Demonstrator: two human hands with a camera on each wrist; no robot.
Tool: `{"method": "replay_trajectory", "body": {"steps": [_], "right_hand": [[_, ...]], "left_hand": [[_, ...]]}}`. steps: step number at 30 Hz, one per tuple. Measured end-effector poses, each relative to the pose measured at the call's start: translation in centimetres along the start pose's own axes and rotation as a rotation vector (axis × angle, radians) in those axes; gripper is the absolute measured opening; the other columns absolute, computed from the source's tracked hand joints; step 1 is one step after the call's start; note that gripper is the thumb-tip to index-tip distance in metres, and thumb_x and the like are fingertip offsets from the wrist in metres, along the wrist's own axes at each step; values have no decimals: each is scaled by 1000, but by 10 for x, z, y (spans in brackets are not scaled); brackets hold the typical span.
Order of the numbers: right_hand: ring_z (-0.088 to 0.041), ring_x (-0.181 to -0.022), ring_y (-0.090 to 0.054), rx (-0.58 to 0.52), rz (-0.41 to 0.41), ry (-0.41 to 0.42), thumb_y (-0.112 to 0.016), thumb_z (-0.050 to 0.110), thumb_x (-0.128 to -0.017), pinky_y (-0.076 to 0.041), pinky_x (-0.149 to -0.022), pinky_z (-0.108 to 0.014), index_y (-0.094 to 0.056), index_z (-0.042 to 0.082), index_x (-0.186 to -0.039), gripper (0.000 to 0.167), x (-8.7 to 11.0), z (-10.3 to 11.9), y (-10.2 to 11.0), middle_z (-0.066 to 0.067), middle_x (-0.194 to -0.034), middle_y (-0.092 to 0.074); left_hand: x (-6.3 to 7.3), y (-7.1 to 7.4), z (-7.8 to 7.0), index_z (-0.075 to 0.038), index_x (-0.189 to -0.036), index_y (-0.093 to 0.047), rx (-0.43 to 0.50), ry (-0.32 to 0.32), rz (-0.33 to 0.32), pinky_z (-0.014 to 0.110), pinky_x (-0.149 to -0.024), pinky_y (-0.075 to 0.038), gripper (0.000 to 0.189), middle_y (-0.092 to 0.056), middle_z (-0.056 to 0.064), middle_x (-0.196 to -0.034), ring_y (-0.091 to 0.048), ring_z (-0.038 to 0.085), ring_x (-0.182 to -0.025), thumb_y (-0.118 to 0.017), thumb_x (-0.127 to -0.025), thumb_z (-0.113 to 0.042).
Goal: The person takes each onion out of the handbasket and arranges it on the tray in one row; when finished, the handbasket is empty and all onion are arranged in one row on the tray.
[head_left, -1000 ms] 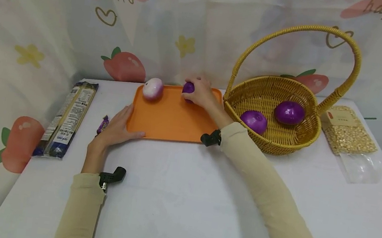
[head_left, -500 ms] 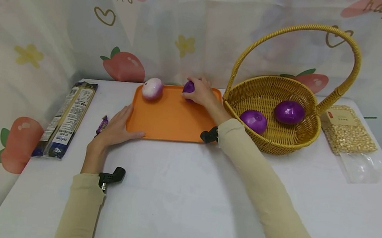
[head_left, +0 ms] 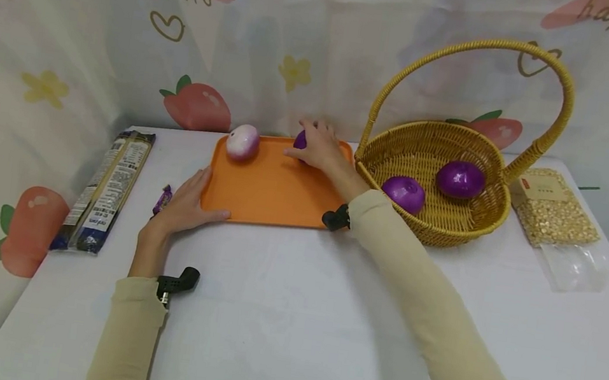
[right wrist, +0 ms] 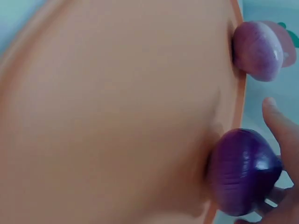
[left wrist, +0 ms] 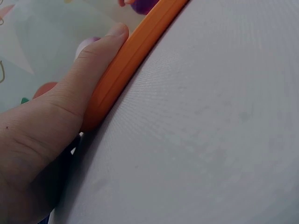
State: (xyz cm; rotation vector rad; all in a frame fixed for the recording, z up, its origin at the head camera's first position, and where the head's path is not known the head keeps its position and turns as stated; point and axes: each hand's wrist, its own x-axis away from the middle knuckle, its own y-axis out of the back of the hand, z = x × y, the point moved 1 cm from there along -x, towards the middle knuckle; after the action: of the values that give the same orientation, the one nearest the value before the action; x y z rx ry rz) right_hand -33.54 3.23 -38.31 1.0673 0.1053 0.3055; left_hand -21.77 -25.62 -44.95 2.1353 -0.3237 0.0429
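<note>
- Right hand's (head_left: 318,147) grip is loose, thumb sticking out clear of the purple onion (right wrist: 243,172), other fingers just behind it; can't tell if they touch
- That onion's on the orange tray (head_left: 268,201), by the back edge, pale onion (head_left: 243,142) off to its left
- Left hand (head_left: 184,203): grip's relaxed, thumb on the tray's front rim
- Wicker basket (head_left: 420,144) sits right of the tray

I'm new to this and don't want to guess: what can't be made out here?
- Head view: much of one purple onion, hidden by the right hand.
- Head view: fine print on the long packet, too small.
- Left wrist view: part of the pale onion, behind the left hand.
</note>
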Motion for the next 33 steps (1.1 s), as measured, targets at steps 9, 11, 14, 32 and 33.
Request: {"method": "replay_trajectory", "body": {"steps": [9, 11, 14, 32, 33], "right_hand": [[-38, -138, -34, 121, -27, 157, -71, 44, -86, -28, -118, -49, -46, 9, -141, 70, 15, 7, 34, -19, -146, -38], [-37, -136, -36, 111, -30, 234, -71, 40, -87, -31, -116, -47, -50, 7, -137, 63, 24, 11, 43, -18, -144, -41], [-35, -134, -39, 77, -27, 341, -71, 36, -87, -33, -115, -47, -55, 6, -132, 56, 44, 14, 53, -18, -141, -45], [-19, -106, -64, -237, 144, 466, -71, 21, -89, -54, -93, -37, -64, 10, -120, 33, 119, -36, 84, -7, -116, -67], [-17, -106, -64, -263, 183, 443, -70, 21, -90, -54, -94, -35, -65, 12, -119, 31, 121, -41, 89, -5, -116, -68]], "left_hand": [[1, -3, -1, -19, -157, 1, 13, -13, -25, 58, -122, -12, 115, -7, 8, -165, -11, 34, -151, -71, -77, -61], [1, -3, -1, -19, -157, 1, 14, -13, -30, 58, -121, -12, 116, -7, 8, -165, -11, 34, -151, -71, -77, -62], [1, -3, -1, -19, -157, 1, 9, -16, -27, 59, -121, -12, 116, -7, 9, -165, -10, 35, -151, -70, -77, -63], [0, -3, 4, -19, -157, 1, 3, -17, -28, 58, -121, -10, 115, -6, 10, -165, -9, 35, -151, -69, -77, -63], [0, -3, 4, -18, -157, 1, -1, -20, -24, 59, -121, -10, 115, -6, 11, -165, -9, 35, -151, -69, -78, -63]]}}
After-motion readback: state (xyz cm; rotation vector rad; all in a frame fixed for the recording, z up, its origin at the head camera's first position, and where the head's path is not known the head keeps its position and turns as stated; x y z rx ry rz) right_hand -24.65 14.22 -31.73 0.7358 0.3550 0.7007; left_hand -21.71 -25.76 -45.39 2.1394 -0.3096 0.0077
